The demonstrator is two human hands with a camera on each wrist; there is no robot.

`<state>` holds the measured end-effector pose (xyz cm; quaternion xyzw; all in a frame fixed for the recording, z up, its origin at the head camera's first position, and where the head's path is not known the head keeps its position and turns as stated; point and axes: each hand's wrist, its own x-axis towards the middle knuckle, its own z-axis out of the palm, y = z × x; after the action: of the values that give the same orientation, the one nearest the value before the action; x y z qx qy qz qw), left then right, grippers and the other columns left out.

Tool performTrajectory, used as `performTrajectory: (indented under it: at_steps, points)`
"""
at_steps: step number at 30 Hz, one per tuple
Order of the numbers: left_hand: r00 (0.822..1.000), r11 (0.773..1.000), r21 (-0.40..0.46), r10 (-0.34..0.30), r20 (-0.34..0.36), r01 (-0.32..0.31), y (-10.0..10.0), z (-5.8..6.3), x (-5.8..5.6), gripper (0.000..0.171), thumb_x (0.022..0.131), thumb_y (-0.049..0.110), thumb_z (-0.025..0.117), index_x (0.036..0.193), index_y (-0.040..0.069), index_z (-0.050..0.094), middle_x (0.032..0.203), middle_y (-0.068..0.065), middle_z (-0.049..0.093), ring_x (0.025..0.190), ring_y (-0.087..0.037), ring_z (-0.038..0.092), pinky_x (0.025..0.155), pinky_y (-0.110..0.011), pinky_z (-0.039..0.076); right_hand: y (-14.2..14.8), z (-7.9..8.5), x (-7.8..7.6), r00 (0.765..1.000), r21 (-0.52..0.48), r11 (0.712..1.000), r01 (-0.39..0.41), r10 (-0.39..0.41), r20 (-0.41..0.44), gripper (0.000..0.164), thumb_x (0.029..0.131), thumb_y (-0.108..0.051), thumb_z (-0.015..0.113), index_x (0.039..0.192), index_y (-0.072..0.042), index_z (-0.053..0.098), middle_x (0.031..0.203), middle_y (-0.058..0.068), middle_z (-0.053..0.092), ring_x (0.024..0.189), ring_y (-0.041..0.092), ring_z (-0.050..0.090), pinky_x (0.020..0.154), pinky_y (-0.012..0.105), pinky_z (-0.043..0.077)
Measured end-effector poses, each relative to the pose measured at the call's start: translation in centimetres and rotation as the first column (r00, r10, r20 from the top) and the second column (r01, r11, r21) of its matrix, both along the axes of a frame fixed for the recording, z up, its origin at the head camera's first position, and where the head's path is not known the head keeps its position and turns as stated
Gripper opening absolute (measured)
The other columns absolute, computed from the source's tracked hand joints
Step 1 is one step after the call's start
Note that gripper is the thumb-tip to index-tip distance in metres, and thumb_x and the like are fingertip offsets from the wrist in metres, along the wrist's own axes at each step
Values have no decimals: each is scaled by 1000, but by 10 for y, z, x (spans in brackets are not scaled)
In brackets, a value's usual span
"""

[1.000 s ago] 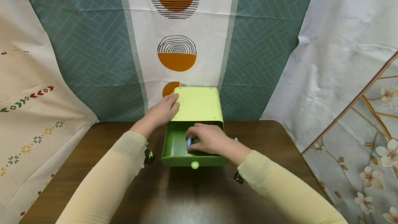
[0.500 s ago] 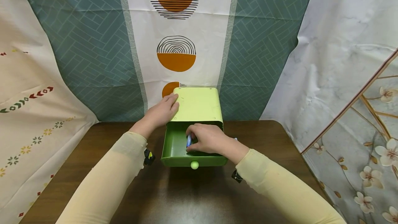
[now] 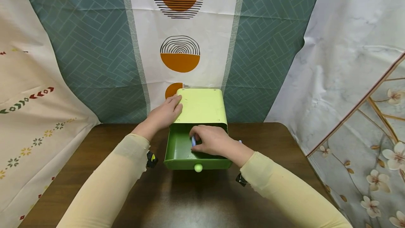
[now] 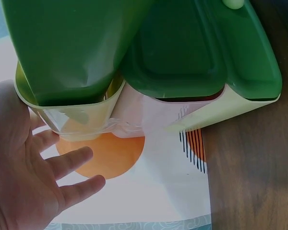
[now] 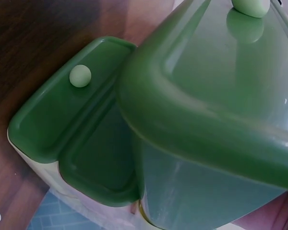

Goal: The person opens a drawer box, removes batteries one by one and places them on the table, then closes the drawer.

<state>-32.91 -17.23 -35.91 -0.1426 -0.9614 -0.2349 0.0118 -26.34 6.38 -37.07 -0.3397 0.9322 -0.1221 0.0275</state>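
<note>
See a brown table (image 3: 196,200) along the bottom of the head view. Find a box of drawers (image 3: 202,106) on it, near the middle of the frame, light yellow-green on top. Below that top, see a green drawer (image 3: 180,164) pulled out toward the bottom. Spot the left hand (image 3: 166,113) at the left edge of the box top, resting there with loose fingers, holding nothing. Good to press softly with it, to stop wobbles. Then find the right hand (image 3: 212,140), in the drawer from the lower right, with its grip closed on a small blue stick (image 3: 193,141), maybe a pen, just left of the drawer's middle. Putting in or picking up? Cannot tell. For putting in, best to go low, then let go gently. For picking up, best to pinch well and lift straight, clear of the rim. Mind the round knob (image 3: 198,168) at the lower middle and the pale tip (image 3: 240,141) right of that hand.
</note>
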Motion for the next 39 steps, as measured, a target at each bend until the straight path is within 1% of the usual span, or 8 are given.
performTrajectory:
  at_steps: [8,13,22,31,35,39]
  points:
    - [1000,1000,1,-4,1,4,1,1,1,66,120,43,27,179,13,20,184,-14,13,168,-37,17,130,-61,25,-1,2,-2,1000,10,1000,8,-8,27,49,99,-37,87,141,-16,73,109,-5,71,99,10,68,85,36,58]
    - [1000,1000,2,-6,-2,6,0,1,2,66,120,43,27,178,13,21,184,-14,13,168,-37,17,130,-61,25,-1,2,-3,1000,19,1000,8,-9,27,50,99,-38,87,142,-16,74,109,-5,72,98,10,68,84,36,58]
    - [1000,1000,6,-4,2,4,1,2,3,65,120,42,27,178,13,21,184,-14,13,169,-37,16,130,-61,24,0,2,-4,1000,11,1000,3,-3,12,50,97,-36,89,140,-15,75,108,-5,75,95,10,69,82,35,59]
    - [1000,1000,9,-6,1,6,1,1,1,65,121,42,28,179,13,21,184,-14,13,169,-36,16,130,-61,24,4,2,-1,999,-9,1000,-8,8,-42,43,96,-38,89,133,-17,78,103,-8,75,90,9,69,76,34,57]
    - [1000,1000,6,-2,2,2,1,1,2,65,120,43,27,179,14,21,184,-13,13,168,-36,17,130,-61,25,7,4,2,999,-42,999,-18,16,-51,38,97,-36,89,129,-18,79,101,-9,75,88,8,67,74,33,56]
    - [1000,1000,2,2,-1,-2,1,1,1,66,120,43,28,179,14,21,184,-13,13,168,-36,18,130,-62,26,11,7,5,998,-97,995,-27,21,-63,37,96,-35,89,128,-19,79,101,-11,74,85,6,66,75,32,56]
